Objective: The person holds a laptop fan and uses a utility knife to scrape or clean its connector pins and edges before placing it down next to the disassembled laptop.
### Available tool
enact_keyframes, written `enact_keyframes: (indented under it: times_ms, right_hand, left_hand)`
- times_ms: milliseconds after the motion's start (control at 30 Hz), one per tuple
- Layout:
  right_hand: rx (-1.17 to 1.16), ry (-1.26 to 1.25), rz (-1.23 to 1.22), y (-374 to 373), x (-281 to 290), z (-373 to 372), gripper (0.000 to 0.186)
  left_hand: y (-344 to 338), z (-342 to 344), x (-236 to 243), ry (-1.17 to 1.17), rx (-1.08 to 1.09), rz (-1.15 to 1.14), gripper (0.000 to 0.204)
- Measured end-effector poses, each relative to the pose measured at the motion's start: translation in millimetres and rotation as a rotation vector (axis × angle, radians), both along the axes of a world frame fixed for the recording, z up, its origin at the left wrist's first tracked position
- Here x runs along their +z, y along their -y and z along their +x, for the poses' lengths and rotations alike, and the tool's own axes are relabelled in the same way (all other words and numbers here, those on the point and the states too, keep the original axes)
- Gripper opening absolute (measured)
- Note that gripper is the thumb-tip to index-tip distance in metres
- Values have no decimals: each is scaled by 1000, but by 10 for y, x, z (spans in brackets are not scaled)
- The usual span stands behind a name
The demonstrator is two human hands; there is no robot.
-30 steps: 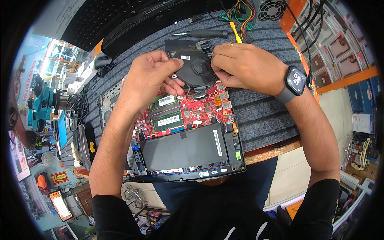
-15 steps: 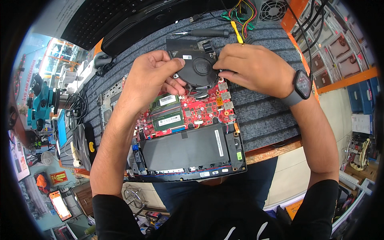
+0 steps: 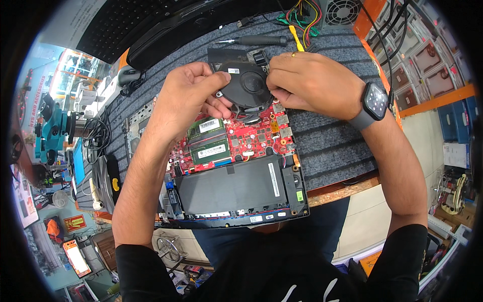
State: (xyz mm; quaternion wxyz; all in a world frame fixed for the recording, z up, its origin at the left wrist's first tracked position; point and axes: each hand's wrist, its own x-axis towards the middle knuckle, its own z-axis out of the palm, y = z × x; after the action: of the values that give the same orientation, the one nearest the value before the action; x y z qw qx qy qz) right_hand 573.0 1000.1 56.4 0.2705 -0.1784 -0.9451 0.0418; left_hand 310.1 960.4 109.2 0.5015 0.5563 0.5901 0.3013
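Observation:
A black laptop cooling fan (image 3: 246, 86) is raised at a tilt over the far side of an opened laptop with a red circuit board (image 3: 251, 135). Its left edge is pinched by my left hand (image 3: 193, 93), thumb on top and fingers below. My right hand (image 3: 309, 85) has its fingers closed at the fan's right edge; the fingertips are partly hidden. Below the fan lie two green memory modules (image 3: 211, 151). Nearest me in the laptop is a flat black battery (image 3: 226, 186).
On the grey striped mat (image 3: 332, 136) behind the laptop lies a dark-handled screwdriver (image 3: 259, 41), with a yellow-handled tool (image 3: 296, 38) beside it. A black keyboard (image 3: 121, 30) stands at the far left, and a mouse (image 3: 130, 75) sits left of my hands. Coloured wires (image 3: 309, 20) spread at the back.
My right hand has shifted slightly left and its fingers have drawn closer together at the fan's edge. The fan and laptop have moved a little to the left.

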Motion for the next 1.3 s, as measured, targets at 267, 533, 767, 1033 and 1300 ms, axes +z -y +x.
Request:
enact_keyframes:
  times_ms: [267,533,767,1033,1300]
  right_hand:
    - [80,-89,-157,-91,-94,-30,19]
    - [74,-152,-310,-112,-152,1,15]
    - [75,-165,-326,-109,-162,4,16]
    - [51,-223,-321,-72,-268,3,19]
    - [31,-247,-342,-49,-260,22,18]
  left_hand:
    - [-2,-63,-40,4,-14,-5,20]
    - [-5,-98,-56,55,-30,-28,20]
    - [-12,-159,-62,78,-57,-55,22]
    - [10,-171,-56,45,-73,-64,23]
    - [-16,-277,-77,64,-44,-69,22]
